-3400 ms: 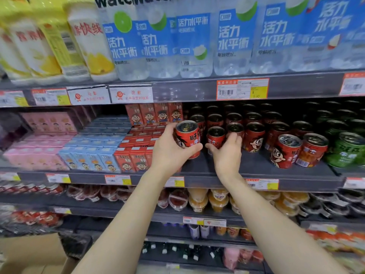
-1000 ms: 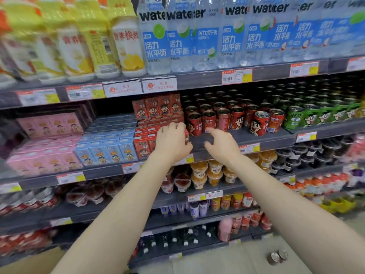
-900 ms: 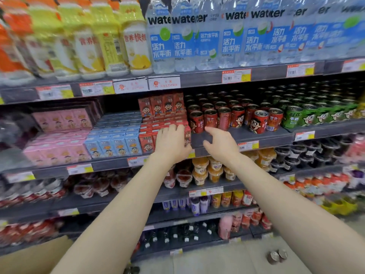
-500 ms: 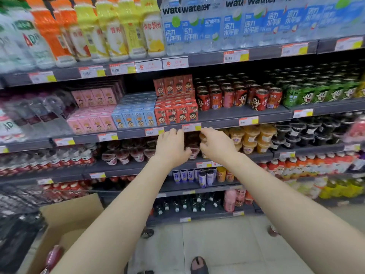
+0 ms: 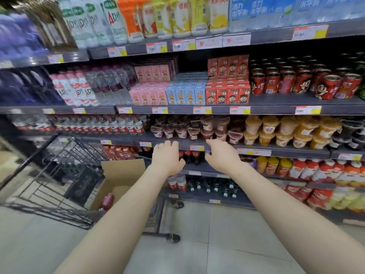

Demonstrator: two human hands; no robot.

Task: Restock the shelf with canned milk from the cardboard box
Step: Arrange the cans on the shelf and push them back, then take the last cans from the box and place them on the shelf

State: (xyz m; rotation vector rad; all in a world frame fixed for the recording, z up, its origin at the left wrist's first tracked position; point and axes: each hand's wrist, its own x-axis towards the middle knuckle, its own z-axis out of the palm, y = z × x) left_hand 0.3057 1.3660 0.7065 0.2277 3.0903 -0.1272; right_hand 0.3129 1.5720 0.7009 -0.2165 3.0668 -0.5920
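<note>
Up on the right of the middle shelf (image 5: 276,110), the red cans (image 5: 292,84) of milk stand upright in rows, long axis vertical, silver tops up. Their labels face the aisle and show a cartoon face with wide eyes; the writing on them is too blurred to read. The two cans nearest the right edge stand a little forward of the row. Just left of them, red cartons (image 5: 227,94) carry the same face and Chinese characters, with blue cartons (image 5: 185,95) and pink cartons (image 5: 150,95) further left. Yellow and white price tags (image 5: 202,110) run along the shelf edge, their print unreadable.

Lower left, a cardboard box (image 5: 120,180) sits open in a black wire cart (image 5: 55,180). One red can (image 5: 107,200) lies on its side inside, long axis running roughly toward the camera.

Both hands hover in front of the lower shelves, well below the cans and apart from each other. The left hand (image 5: 167,159) is empty, fingers loosely curled and spread. The right hand (image 5: 222,156) is empty too, fingers relaxed and pointing left toward the other hand.

Behind them are cups (image 5: 286,131) of orange and dark red jelly. On the top shelf, bottles (image 5: 92,20) read "AD" beside blue-labelled water bottles (image 5: 256,10) with Chinese text.
</note>
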